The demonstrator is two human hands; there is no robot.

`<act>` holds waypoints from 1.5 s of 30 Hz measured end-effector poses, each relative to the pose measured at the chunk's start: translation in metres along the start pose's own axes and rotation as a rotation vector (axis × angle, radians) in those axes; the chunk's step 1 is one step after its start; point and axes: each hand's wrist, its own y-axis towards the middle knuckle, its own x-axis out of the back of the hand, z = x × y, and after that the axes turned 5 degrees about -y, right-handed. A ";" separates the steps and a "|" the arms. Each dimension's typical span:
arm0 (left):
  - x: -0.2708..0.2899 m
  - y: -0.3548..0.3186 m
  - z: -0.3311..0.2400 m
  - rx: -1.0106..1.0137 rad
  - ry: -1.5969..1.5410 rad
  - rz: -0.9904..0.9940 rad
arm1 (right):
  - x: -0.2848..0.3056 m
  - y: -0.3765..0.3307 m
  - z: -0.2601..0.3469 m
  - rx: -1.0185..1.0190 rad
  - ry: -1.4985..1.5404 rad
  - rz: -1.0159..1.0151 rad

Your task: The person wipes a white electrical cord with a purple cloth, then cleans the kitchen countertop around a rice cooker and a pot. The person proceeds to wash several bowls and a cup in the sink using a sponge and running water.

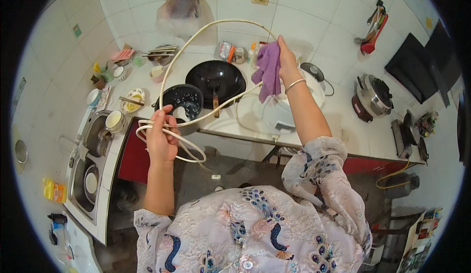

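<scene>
Head view: white cable (230, 20) is gripped in coils by left hand (162, 139) and looped up and rightward to purple cloth (268, 71), clamped, hanging lengthwise, in right hand (288, 64).

Home kitchen, 2-basin sink (77, 177), black wok (216, 72) on counter (338, 125), hanging utensils (377, 35), tiled walls (314, 3)

Single head-worn fisheye view, steeply downward over the hands (163, 140) and counter (338, 116)
</scene>
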 end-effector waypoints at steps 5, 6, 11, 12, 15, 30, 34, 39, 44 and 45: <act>-0.041 0.048 0.017 0.068 -0.098 0.014 | 0.039 0.100 -0.005 0.219 -0.293 -0.193; -0.049 0.057 0.020 0.069 -0.114 0.018 | 0.040 0.118 -0.002 0.304 -0.343 -0.211; -0.096 0.120 0.044 0.073 -0.158 0.022 | 0.051 0.203 0.012 0.624 -0.876 -0.329; -0.102 0.135 0.049 0.074 -0.148 0.006 | 0.049 0.219 0.015 0.649 -0.955 -0.322; -0.106 0.180 0.068 0.082 -0.136 -0.015 | 0.051 0.259 0.027 0.455 -0.954 -0.303; -0.135 0.311 0.132 0.171 -0.191 -0.079 | 0.061 0.415 0.049 0.383 -1.377 -0.233; -0.139 0.320 0.139 0.186 -0.168 -0.077 | 0.060 0.411 0.050 0.341 -1.339 -0.281; -0.139 0.322 0.146 0.197 -0.152 -0.096 | 0.063 0.420 0.049 0.378 -1.331 -0.314; -0.137 0.326 0.148 0.196 -0.161 -0.093 | 0.064 0.421 0.046 0.355 -1.261 -0.290; -0.138 0.327 0.148 0.196 -0.163 -0.090 | 0.063 0.421 0.046 0.359 -1.257 -0.292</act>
